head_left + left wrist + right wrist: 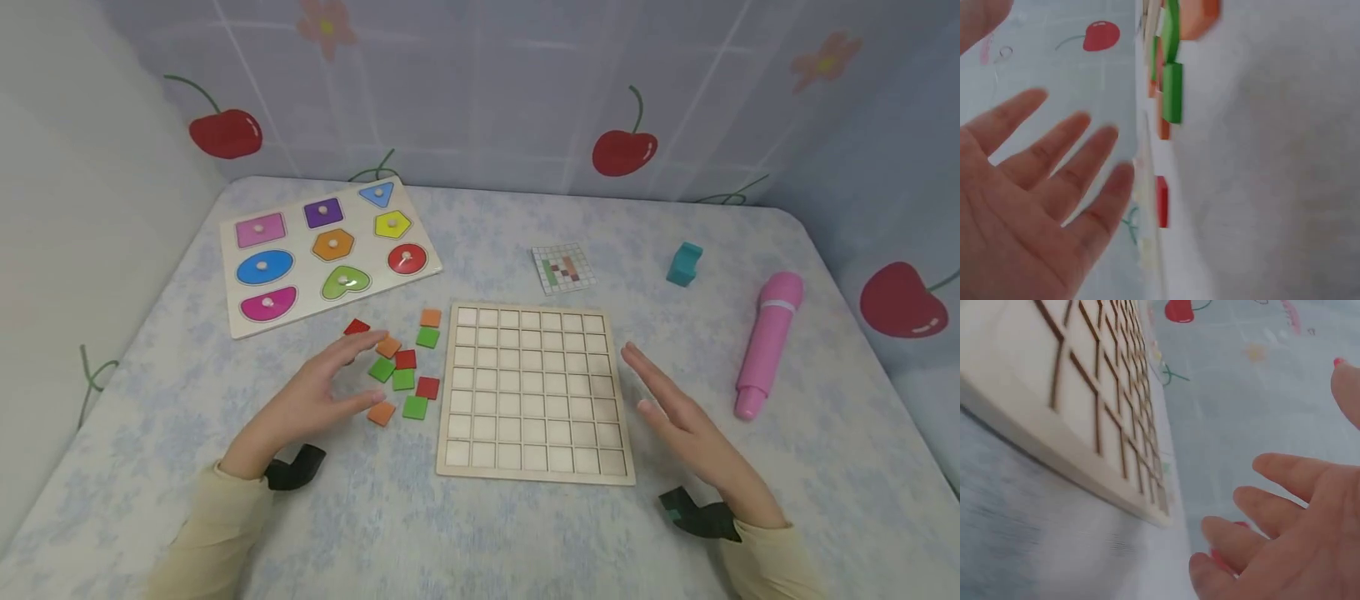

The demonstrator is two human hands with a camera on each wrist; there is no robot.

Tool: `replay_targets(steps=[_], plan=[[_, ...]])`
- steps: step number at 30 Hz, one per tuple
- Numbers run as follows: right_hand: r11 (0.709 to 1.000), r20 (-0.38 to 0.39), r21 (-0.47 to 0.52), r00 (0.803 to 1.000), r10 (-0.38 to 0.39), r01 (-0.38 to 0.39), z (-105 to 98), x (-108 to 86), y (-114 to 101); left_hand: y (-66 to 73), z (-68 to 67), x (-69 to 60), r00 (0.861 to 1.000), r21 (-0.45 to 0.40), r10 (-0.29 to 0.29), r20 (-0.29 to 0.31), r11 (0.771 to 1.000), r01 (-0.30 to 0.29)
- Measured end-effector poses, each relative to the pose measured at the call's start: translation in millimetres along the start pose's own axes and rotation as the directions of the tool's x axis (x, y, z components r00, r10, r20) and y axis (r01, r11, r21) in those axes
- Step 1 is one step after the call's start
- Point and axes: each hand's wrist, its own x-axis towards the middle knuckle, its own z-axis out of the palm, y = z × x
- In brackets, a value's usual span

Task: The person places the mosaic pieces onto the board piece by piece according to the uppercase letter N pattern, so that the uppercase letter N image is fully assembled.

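Observation:
My left hand [318, 400] hovers at the left edge of a loose group of small square tiles, fingers spread, nothing in its grasp. The tiles are red [406, 359], green [403, 380] and orange [382, 413]. In the left wrist view the palm [1016, 206] is open beside a green tile [1173, 94]. A square wooden grid board [534, 475] lies flat between the hands. Just off its right edge is my right hand [693, 437], fingers extended and holding nothing. The right wrist view has those relaxed fingers [1272, 515] apart from the board [1085, 465].
Behind the tiles lies a shape puzzle board [300, 242] with knobbed pieces. A small gridded pattern card [562, 268] is beyond the grid board. Toward the right are a teal block [684, 264] and a pink toy microphone [768, 346]. A cherry-print curtain-like wall [480, 100] borders the table's back.

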Motion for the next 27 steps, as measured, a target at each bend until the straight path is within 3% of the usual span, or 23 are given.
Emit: replay_targets(steps=[3,6,12,17,20,22,24,27], plan=[[0.991,0.011,0.13,1.0,0.024,-0.025,4,-0.1,9,-10.9,1.6,-1.4,1.0,-0.038,0.001,0.018,0.999,0.0],[0.979,0.033,0.196,0.998,0.056,-0.061,8,0.6,17,-20.4,3.3,-2.8,0.999,-0.041,-0.013,0.049,0.999,0.015],[0.976,0.075,0.196,0.994,0.077,-0.09,16,2.6,20,-27.9,5.7,-2.3,0.993,-0.02,-0.032,0.117,0.999,0.034],[0.981,0.026,0.183,0.997,0.066,-0.07,21,1.6,20,-30.5,7.2,1.0,0.986,-0.008,-0.015,0.169,1.0,0.017],[0.995,-0.005,0.08,0.998,0.064,-0.064,23,2.2,22,-31.2,6.6,-0.4,0.982,0.01,-0.016,0.19,1.0,0.015],[0.998,-0.008,-0.039,0.998,0.057,-0.057,25,2.8,23,-32.3,6.2,-1.3,0.981,0.019,-0.018,0.191,1.0,0.015],[0.984,0.004,-0.172,0.999,0.038,-0.037,25,3.1,25,-32.3,6.0,-1.8,0.982,0.022,-0.013,0.19,1.0,0.009],[0.96,0.035,-0.281,0.999,0.019,-0.009,25,2.6,27,-32.5,7.3,-1.4,0.982,0.018,-0.012,0.187,1.0,0.009]])
